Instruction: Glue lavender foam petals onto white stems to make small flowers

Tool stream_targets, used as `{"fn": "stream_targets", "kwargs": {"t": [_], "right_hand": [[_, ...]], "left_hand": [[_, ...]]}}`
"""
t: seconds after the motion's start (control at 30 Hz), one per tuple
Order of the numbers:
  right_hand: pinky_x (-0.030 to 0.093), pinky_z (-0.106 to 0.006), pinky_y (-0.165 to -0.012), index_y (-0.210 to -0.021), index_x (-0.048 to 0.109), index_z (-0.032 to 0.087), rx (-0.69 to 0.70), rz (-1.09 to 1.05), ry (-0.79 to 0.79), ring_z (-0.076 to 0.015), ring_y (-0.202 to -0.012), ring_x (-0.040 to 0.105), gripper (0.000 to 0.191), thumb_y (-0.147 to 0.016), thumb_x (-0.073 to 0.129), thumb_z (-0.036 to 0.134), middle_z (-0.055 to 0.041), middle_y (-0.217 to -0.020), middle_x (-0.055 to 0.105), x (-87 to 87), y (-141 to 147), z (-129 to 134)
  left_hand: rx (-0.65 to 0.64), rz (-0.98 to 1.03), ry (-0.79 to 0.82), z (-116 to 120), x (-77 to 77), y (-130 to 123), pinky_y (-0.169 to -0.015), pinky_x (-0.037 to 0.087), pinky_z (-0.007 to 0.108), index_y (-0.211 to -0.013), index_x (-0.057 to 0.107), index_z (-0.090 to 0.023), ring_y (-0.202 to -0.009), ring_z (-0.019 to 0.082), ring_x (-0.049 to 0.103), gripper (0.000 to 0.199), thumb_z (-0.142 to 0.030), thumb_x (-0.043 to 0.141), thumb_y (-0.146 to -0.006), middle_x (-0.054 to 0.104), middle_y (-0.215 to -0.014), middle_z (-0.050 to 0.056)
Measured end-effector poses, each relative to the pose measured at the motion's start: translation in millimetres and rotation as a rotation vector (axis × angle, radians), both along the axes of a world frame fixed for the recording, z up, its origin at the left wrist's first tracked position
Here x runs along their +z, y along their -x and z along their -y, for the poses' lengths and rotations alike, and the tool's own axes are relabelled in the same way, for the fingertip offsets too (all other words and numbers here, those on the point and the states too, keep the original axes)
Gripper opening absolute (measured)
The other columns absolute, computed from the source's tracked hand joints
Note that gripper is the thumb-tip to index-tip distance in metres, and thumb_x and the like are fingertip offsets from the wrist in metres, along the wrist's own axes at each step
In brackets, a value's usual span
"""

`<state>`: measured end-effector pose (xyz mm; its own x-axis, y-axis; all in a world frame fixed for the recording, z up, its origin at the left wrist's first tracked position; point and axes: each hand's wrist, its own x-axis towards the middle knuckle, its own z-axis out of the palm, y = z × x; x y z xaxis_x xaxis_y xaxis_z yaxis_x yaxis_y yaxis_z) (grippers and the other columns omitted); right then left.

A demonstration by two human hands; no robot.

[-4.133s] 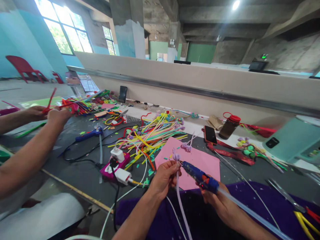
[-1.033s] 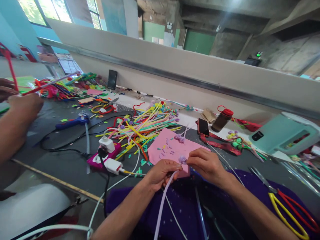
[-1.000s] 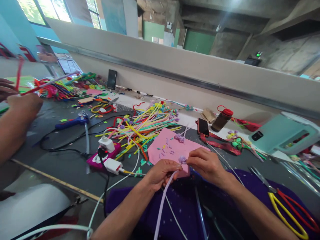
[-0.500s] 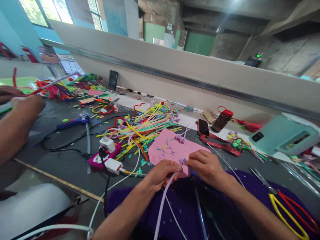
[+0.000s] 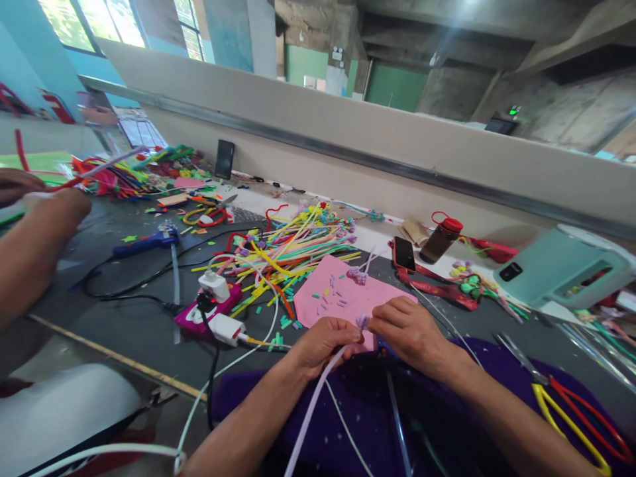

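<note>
My left hand pinches a lilac pipe cleaner, whose long tail hangs down toward my lap. A small lilac coiled bud is at the upper end, between my two hands. My right hand has its fingers closed on the far side of that bud. Under and beyond my hands lies a pink sheet with short lilac and green snippets on it. A finished-looking lilac cluster with stems rests on the sheet's far part.
A pile of pipe cleaners lies beyond a purple power strip. Left is a blue glue gun; a co-worker's hands hold a red and lilac stem. Scissors, a phone and a bottle are at right.
The hanging tail of the lilac pipe cleaner has swung to the left. My right hand has shifted slightly left at the bud. The co-worker's red stem has tilted a little left.
</note>
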<state>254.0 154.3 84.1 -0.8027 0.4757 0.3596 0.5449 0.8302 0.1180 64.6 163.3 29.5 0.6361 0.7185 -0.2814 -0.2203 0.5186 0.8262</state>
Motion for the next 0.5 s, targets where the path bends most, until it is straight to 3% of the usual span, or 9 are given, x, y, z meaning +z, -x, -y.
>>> {"fn": "stream_targets", "kwargs": {"t": [0.5], "right_hand": [[0.039,-0.031,-0.067,-0.093,0.061,0.016,-0.002,-0.014,-0.062,-0.0169,-0.074,0.052,0.019,-0.089,0.042,0.017,-0.0067,-0.081,0.061,-3.3,0.5,1.4]], "left_hand": [[-0.035,-0.047,0.002,1.0,5.8,1.3,-0.024,0.013,0.017,-0.058,0.054,-0.013,-0.021,0.002,0.028,0.022,-0.032,0.065,-0.062,0.048,-0.037,-0.006]]}}
